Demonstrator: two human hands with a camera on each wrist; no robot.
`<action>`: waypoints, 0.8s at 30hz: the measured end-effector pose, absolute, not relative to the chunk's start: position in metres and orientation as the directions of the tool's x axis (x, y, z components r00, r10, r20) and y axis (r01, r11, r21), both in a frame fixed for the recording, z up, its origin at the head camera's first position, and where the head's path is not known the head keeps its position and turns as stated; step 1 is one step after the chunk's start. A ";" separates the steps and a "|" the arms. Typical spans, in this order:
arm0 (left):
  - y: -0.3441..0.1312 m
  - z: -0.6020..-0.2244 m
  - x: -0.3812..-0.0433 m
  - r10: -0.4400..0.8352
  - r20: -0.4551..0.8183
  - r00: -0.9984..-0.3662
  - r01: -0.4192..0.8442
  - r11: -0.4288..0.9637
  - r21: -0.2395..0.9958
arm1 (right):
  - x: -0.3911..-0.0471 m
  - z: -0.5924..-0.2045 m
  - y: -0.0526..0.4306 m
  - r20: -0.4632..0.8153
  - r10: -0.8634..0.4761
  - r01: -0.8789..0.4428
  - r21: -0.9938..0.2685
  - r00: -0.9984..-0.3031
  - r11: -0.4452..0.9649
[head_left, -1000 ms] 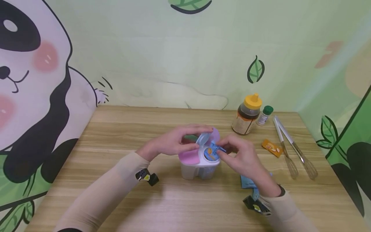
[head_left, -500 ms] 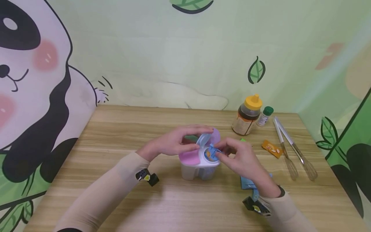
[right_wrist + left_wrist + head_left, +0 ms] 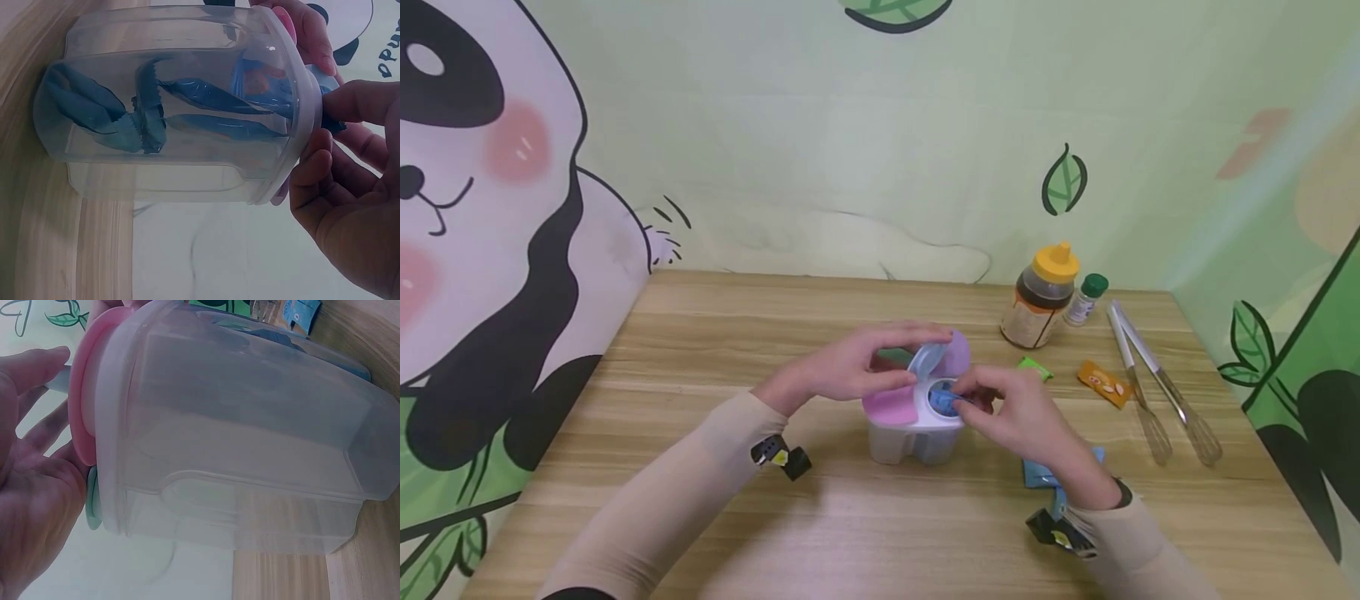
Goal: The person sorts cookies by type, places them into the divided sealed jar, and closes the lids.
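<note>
A storage container [image 3: 889,446] with clear walls, a white top and several coloured flip lids stands on the table. My left hand [image 3: 857,364] reaches over its top and holds the raised light-blue lid [image 3: 927,360] between thumb and fingers; the thumb lies by the pink lid [image 3: 891,406]. My right hand [image 3: 1022,412] pinches the end of a blue sachet [image 3: 943,402] that sits mostly inside the round opening. In the right wrist view, several blue sachets [image 3: 140,106] show through the container wall, in one compartment. The compartment nearest the left wrist camera [image 3: 237,425] shows no sachets.
More blue packets [image 3: 1039,473] lie under my right wrist. Behind the right hand are a green sachet [image 3: 1036,367] and an orange sachet [image 3: 1105,383]. A yellow-capped bottle [image 3: 1037,304], a green-capped small bottle [image 3: 1085,302] and whisk-ended tongs [image 3: 1157,379] are at the back right.
The blue sachet has gone down into the opening, with my right hand's fingers following it lower and slightly left. The green sachet has come into view. My left hand stays put.
</note>
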State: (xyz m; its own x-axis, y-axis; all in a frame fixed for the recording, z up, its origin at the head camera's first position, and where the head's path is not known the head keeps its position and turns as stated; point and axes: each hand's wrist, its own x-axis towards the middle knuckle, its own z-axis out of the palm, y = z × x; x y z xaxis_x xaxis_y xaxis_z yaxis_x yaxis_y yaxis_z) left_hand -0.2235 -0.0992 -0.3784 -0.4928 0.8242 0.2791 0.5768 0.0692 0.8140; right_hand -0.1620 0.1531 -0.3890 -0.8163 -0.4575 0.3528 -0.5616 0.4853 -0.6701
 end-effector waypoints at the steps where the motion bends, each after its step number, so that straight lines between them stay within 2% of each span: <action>1: -0.099 -0.378 -0.224 0.824 0.279 -0.494 0.576 0.069 0.815 | -0.162 -0.389 0.153 0.358 -0.464 -0.569 -0.667 -0.811 0.481; 9: -0.099 -0.378 -0.224 0.823 0.280 -0.494 0.581 0.073 0.811 | -0.163 -0.390 0.150 0.405 -0.476 -0.615 -0.631 -0.781 0.472; 17: -0.098 -0.378 -0.224 0.826 0.287 -0.484 0.586 0.063 0.808 | -0.166 -0.392 0.149 0.477 -0.541 -0.718 -0.528 -0.693 0.453; 24: -0.098 -0.379 -0.224 0.826 0.287 -0.485 0.581 0.060 0.812 | -0.166 -0.391 0.150 0.475 -0.559 -0.731 -0.497 -0.680 0.468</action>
